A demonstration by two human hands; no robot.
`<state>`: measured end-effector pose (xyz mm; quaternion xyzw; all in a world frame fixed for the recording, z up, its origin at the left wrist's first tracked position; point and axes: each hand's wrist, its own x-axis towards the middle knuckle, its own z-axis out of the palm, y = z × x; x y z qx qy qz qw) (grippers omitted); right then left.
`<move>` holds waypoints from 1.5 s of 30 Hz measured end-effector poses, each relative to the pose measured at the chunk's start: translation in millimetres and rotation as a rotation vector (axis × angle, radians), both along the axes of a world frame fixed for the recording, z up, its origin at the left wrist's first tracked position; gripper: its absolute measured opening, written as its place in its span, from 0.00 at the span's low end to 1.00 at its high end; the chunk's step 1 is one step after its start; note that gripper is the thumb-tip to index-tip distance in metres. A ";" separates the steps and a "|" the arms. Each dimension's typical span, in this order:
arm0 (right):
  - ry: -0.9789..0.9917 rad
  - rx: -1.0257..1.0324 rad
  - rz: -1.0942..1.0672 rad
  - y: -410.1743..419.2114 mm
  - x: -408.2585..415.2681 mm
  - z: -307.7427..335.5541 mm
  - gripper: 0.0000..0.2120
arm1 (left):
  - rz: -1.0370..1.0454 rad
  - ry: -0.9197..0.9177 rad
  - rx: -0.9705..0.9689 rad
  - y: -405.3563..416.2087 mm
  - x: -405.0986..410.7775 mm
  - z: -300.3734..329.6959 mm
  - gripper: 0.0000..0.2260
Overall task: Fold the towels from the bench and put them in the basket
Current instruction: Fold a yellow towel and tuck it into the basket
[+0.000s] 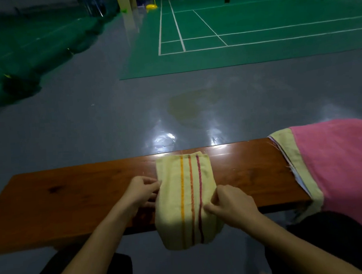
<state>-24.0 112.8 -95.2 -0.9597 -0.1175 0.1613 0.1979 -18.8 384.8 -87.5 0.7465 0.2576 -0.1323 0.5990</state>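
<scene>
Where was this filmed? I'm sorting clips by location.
Probably an indoor badminton hall: a green court marked with white lines, a yellow post base at its edge, and a wooden bench alongside.

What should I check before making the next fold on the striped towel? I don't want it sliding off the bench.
1. Left hand holds the striped towel at its left edge: ok.
2. Right hand pinches the right edge: ok.
3. Towel fully supported on the bench: not ok, the near end hangs over the front edge.
4. Stripes straight, layers aligned: ok, roughly.
5. Bench space left of the towel: ok.
6. Basket within reach: cannot tell, it is not in view.
The pink towel pile waits on the right.
</scene>
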 end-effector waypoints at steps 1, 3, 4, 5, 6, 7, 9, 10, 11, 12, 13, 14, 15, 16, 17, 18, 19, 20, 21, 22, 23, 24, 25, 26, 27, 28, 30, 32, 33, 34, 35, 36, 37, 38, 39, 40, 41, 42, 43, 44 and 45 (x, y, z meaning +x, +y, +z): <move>0.002 0.003 -0.015 0.5 0.4 -0.9 0.16 | -0.038 0.003 0.012 -1.2 -5.6 -0.6 0.08; -0.008 0.032 -0.045 2.6 4.6 -4.4 0.13 | -0.044 -0.021 0.030 -5.3 -10.0 -1.7 0.05; -0.020 0.043 -0.054 2.9 8.1 -7.7 0.12 | -0.026 -0.038 0.033 -7.8 -10.4 -1.0 0.04; -0.023 0.038 -0.060 3.7 10.9 -8.5 0.12 | 0.003 -0.057 0.032 -10.1 -9.0 -1.0 0.03; -0.025 0.032 -0.063 4.9 14.2 -10.4 0.11 | 0.048 -0.079 0.019 -13.0 -7.1 0.3 0.03; -0.037 0.022 -0.068 6.8 16.9 -12.4 0.11 | 0.096 -0.099 0.009 -15.2 -3.9 0.8 0.03; -0.078 0.011 -0.090 11.9 21.1 -15.5 0.10 | 0.165 -0.131 0.025 -16.8 5.3 -1.5 0.04; -0.096 0.001 -0.098 14.7 23.0 -16.1 0.09 | 0.185 -0.148 0.060 -17.3 10.4 -3.4 0.04; -0.116 -0.007 -0.107 17.2 25.2 -15.7 0.08 | 0.200 -0.165 0.114 -17.0 15.7 -6.8 0.04; -0.141 -0.019 -0.117 19.7 28.5 -16.2 0.08 | 0.220 -0.195 0.181 -16.3 20.6 -10.1 0.03; -0.171 -0.033 -0.132 22.8 32.0 -15.3 0.08 | 0.234 -0.227 0.248 -14.5 25.5 -13.0 0.03; -0.202 -0.042 -0.149 25.5 36.3 -14.4 0.08 | 0.235 -0.252 0.309 -14.0 29.5 -13.9 0.03; -0.234 -0.043 -0.168 27.7 41.6 -14.7 0.08 | 0.221 -0.262 0.364 -13.2 34.5 -15.4 0.03; -0.267 -0.033 -0.189 29.1 47.7 -16.3 0.08 | 0.194 -0.273 0.407 -13.3 39.0 -15.9 0.03; -0.287 -0.026 -0.206 30.1 54.8 -19.2 0.08 | 0.169 -0.284 0.437 -14.0 43.8 -17.0 0.03; -0.313 -0.019 -0.215 30.5 62.2 -23.1 0.07 | 0.153 -0.294 0.462 -14.9 48.2 -16.9 0.02; -0.337 -0.012 -0.224 30.4 69.6 -26.2 0.07 | 0.150 -0.306 0.483 -14.8 53.4 -17.6 0.02; -0.352 0.010 -0.234 29.6 77.0 -29.0 0.07 | 0.156 -0.329 0.501 -13.8 58.9 -19.3 0.01; -0.340 0.058 -0.254 28.8 81.1 -26.0 0.08 | 0.171 -0.350 0.509 -10.7 64.2 -21.9 0.01; -0.300 0.129 -0.282 27.0 82.6 -20.4 0.09 | 0.196 -0.364 0.499 -6.6 69.0 -23.5 0.02; -0.250 0.192 -0.303 23.2 82.5 -15.3 0.10 | 0.221 -0.355 0.465 -2.0 72.8 -24.8 0.05; -0.190 0.219 -0.298 17.7 80.0 -10.9 0.12 | 0.245 -0.344 0.413 2.2 74.6 -24.7 0.07; -0.108 0.191 -0.265 11.3 74.1 -6.3 0.13 | 0.264 -0.318 0.339 5.2 73.8 -24.1 0.08; -0.017 0.142 -0.214 4.5 65.5 -2.9 0.14 | 0.277 -0.290 0.246 6.5 69.2 -20.2 0.09; 0.075 0.094 -0.154 -1.7 55.3 -1.1 0.15 | 0.273 -0.247 0.161 5.7 60.8 -14.9 0.10; 0.141 0.064 -0.100 -6.7 44.2 -0.3 0.15 | 0.236 -0.192 0.096 4.1 49.9 -9.2 0.12; 0.147 0.017 -0.044 -11.1 28.7 -0.2 0.14 | 0.086 -0.075 0.046 1.6 23.8 1.1 0.19; 0.096 0.011 -0.040 -8.7 24.4 -2.4 0.12 | -0.081 -0.007 0.045 1.2 -0.8 8.1 0.30; 0.101 0.021 -0.043 -6.4 24.7 -2.7 0.12 | -0.144 -0.006 0.040 0.9 -9.5 8.8 0.34; 0.117 0.037 -0.047 -4.7 25.5 -2.2 0.11 | -0.183 -0.022 0.026 -0.4 -17.0 10.6 0.35; 0.131 0.056 -0.057 -4.6 26.7 -1.0 0.11 | -0.205 -0.038 0.023 -1.3 -21.1 9.1 0.35; 0.143 0.093 -0.079 -6.4 27.1 1.9 0.11 | -0.198 -0.064 0.031 -3.4 -24.7 8.6 0.34; 0.151 0.149 -0.111 -9.5 26.6 6.9 0.11 | -0.166 -0.088 0.042 -5.1 -25.5 5.3 0.32; 0.147 0.213 -0.145 -13.5 25.9 10.7 0.11 | -0.114 -0.117 0.047 -7.1 -25.3 3.3 0.30; 0.133 0.263 -0.178 -16.2 24.9 13.6 0.12 | -0.068 -0.139 0.054 -8.6 -23.3 -0.7 0.29; 0.110 0.290 -0.208 -16.7 24.3 14.9 0.12 | -0.040 -0.156 0.062 -10.6 -21.1 -3.3 0.28; 0.083 0.291 -0.233 -15.2 23.9 15.2 0.11 | -0.032 -0.168 0.082 -13.3 -18.8 -5.5 0.27; 0.069 0.279 -0.249 -13.5 24.7 13.1 0.09 | -0.030 -0.177 0.110 -16.4 -17.1 -6.5 0.26; 0.078 0.255 -0.251 -12.4 25.8 10.8 0.08 | -0.029 -0.185 0.144 -18.2 -15.5 -8.1 0.25; 0.098 0.217 -0.239 -11.8 27.0 9.3 0.08 | -0.030 -0.189 0.189 -19.6 -15.7 -8.4 0.24; 0.107 0.157 -0.216 -13.3 28.9 8.3 0.09 | -0.047 -0.190 0.259 -20.1 -16.4 -8.0 0.23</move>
